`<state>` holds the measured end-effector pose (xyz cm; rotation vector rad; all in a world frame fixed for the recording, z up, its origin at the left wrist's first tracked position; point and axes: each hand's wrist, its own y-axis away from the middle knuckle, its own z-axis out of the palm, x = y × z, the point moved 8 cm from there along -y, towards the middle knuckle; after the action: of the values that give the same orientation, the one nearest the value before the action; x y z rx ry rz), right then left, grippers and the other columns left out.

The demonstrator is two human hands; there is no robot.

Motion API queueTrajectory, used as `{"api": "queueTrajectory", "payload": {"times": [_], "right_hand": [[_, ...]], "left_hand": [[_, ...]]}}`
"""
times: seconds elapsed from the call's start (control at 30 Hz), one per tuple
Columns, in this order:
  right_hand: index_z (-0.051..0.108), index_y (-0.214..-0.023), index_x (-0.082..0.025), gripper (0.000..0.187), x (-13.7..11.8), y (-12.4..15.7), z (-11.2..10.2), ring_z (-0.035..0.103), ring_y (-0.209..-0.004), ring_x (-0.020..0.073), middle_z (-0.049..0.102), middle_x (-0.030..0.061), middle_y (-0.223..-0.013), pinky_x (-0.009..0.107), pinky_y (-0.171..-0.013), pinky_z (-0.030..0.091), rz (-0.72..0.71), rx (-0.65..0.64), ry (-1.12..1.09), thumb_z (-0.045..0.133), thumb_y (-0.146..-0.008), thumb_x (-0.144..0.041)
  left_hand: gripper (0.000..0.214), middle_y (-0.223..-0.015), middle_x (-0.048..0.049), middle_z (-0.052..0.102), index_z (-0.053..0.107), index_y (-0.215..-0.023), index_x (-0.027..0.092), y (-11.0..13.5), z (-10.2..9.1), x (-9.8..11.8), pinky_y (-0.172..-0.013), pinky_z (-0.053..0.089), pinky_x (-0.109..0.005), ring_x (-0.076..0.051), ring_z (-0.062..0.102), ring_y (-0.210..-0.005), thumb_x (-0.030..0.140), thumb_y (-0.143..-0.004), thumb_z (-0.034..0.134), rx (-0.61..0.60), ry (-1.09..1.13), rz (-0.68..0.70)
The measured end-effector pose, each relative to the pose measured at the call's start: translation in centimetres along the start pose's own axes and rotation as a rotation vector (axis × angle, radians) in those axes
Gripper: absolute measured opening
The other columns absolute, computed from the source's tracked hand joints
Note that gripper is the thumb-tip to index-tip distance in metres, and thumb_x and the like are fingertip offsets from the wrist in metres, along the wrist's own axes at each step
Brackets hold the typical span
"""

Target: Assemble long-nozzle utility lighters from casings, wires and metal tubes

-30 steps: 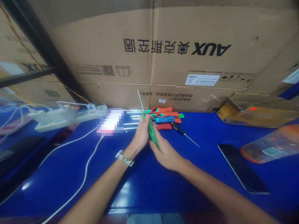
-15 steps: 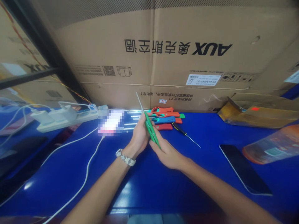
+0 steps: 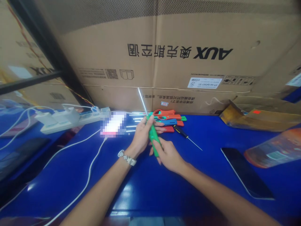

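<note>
A green long-necked gas lighter (image 3: 154, 135) is held between both my hands above the blue table, its metal tube slanting up and away to the left. My left hand (image 3: 140, 135) wraps the front of the handle, thumb on top near the tube's base. Around the rear of the handle my right hand (image 3: 170, 153) is closed, thumb along its side. Just behind lie several more lighters, among them a red one (image 3: 168, 112) and a blue one (image 3: 169, 122). A screwdriver (image 3: 181, 131) with a black and yellow handle lies right of them.
A lit phone (image 3: 114, 124) on a white cable and a power strip (image 3: 77, 121) with plugs are at left. On the right are a dark phone (image 3: 246, 174), a plastic jar (image 3: 277, 149) and an open carton (image 3: 249, 116). A large cardboard sheet (image 3: 164, 69) stands behind.
The green lighter has been rolled so that its broad side faces me. My left thumb now lies over its front, and my right hand has shifted slightly toward the handle's rear.
</note>
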<state>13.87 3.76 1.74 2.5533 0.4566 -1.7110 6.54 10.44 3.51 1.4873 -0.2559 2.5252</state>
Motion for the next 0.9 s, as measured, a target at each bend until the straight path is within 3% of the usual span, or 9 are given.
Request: {"api": "queueTrajectory", "payload": {"times": [0.2,0.33,0.5,0.67,0.9], "right_hand": [[0.051,-0.075,-0.021,0.041,-0.4,0.0,0.0,0.050,-0.042,0.0098,0.052,-0.0053,-0.049,0.022,-0.054,0.042,-0.030,0.017,0.040,0.032,-0.103,-0.044],[0.050,-0.079,-0.021,0.038,-0.2,0.0,-0.3,0.054,-0.045,0.0119,0.056,-0.0037,-0.051,0.023,-0.055,0.042,-0.010,0.065,0.074,0.031,-0.103,-0.043],[0.054,-0.082,-0.021,0.036,-0.1,-0.2,-0.9,0.051,-0.047,0.0136,0.055,-0.0017,-0.056,0.025,-0.051,0.035,-0.008,0.117,0.160,0.035,-0.101,-0.045],[0.055,-0.082,-0.020,0.037,0.4,-0.2,-1.1,0.042,-0.046,0.0104,0.047,-0.0044,-0.057,0.024,-0.049,0.032,-0.028,0.112,0.058,0.041,-0.099,-0.050],[0.053,-0.088,-0.021,0.035,0.5,0.0,-0.2,0.048,-0.041,0.0112,0.049,-0.0064,-0.049,0.023,-0.047,0.036,0.026,-0.007,-0.019,0.039,-0.100,-0.050]], "left_hand": [[0.032,-0.074,-0.0032,0.070,0.061,-0.089,0.015,0.5,-0.3,-1.2,-0.059,0.057,-0.022,-0.012,0.068,-0.059,0.046,-0.088,0.067,0.083,0.186,-0.125],[0.036,-0.076,-0.0035,0.069,0.062,-0.092,0.013,0.8,-0.1,-2.1,-0.062,0.057,-0.024,-0.014,0.069,-0.064,0.048,-0.087,0.067,0.066,0.199,-0.187],[0.042,-0.059,0.0061,0.054,0.055,-0.083,0.016,0.6,0.0,-1.8,-0.057,0.053,-0.021,-0.010,0.060,-0.053,0.054,-0.078,0.074,0.074,0.223,-0.112],[0.045,-0.055,0.0095,0.043,0.051,-0.081,0.017,0.6,0.6,-1.4,-0.046,0.044,-0.017,-0.005,0.044,-0.044,0.055,-0.076,0.076,0.049,0.293,-0.076],[0.047,-0.066,0.0031,0.057,0.061,-0.099,0.016,0.9,0.7,-1.1,-0.050,0.048,-0.020,-0.008,0.054,-0.050,0.059,-0.080,0.069,0.060,0.240,-0.059]]}}
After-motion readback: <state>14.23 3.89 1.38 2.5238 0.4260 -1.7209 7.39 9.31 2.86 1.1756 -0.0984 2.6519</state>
